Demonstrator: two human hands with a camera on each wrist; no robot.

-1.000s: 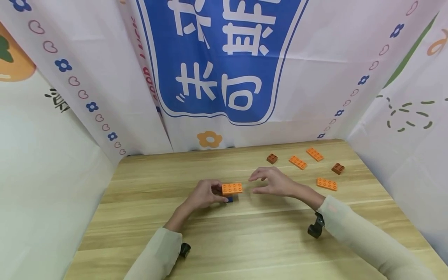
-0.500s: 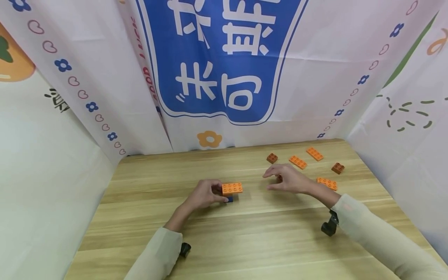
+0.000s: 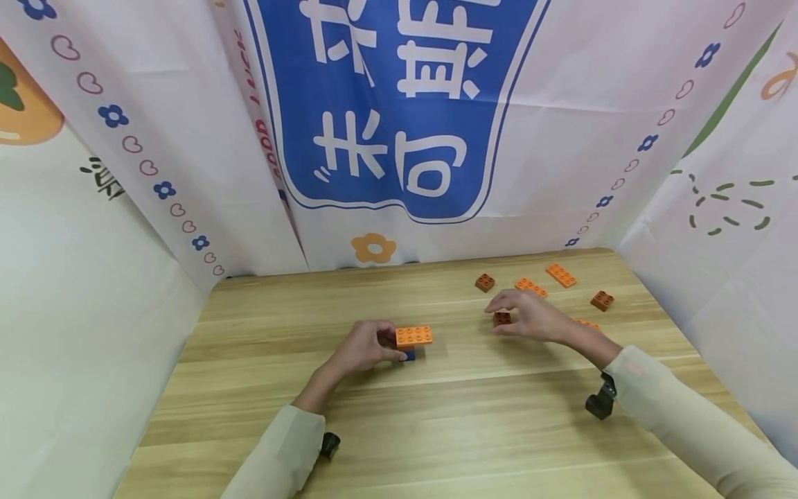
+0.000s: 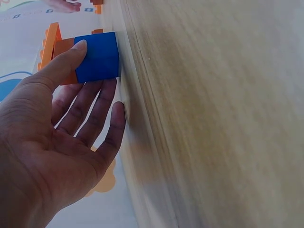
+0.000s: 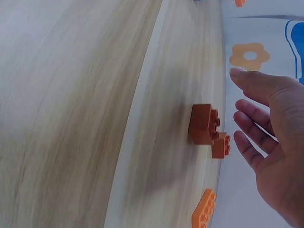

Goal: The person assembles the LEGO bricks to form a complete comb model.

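On the left side of the wooden table, my left hand (image 3: 364, 346) grips a small brick stack, thumb on one face and fingers on the opposite side. In the left wrist view this stack has a blue brick (image 4: 97, 57) at the bottom, a brown-orange brick (image 4: 67, 46) in the middle and an orange eight-stud plate (image 4: 50, 46) on top. My right hand (image 3: 536, 317) hovers around a brown four-stud brick (image 3: 501, 319), fingers and thumb spread. The right wrist view shows that brick (image 5: 201, 124) standing on the table, apart from the fingers.
Behind my right hand lie another brown brick (image 3: 484, 282) and two orange plates, one nearer (image 3: 531, 286) and one farther (image 3: 560, 274). Another brown brick (image 3: 603, 300) sits to the right. My right wrist partly hides an orange plate (image 3: 589, 324). A printed cloth (image 3: 548, 208) borders the table.
My right hand has moved away from the stack to the right, reaching the brown brick. My left hand and its stack have stayed in place.
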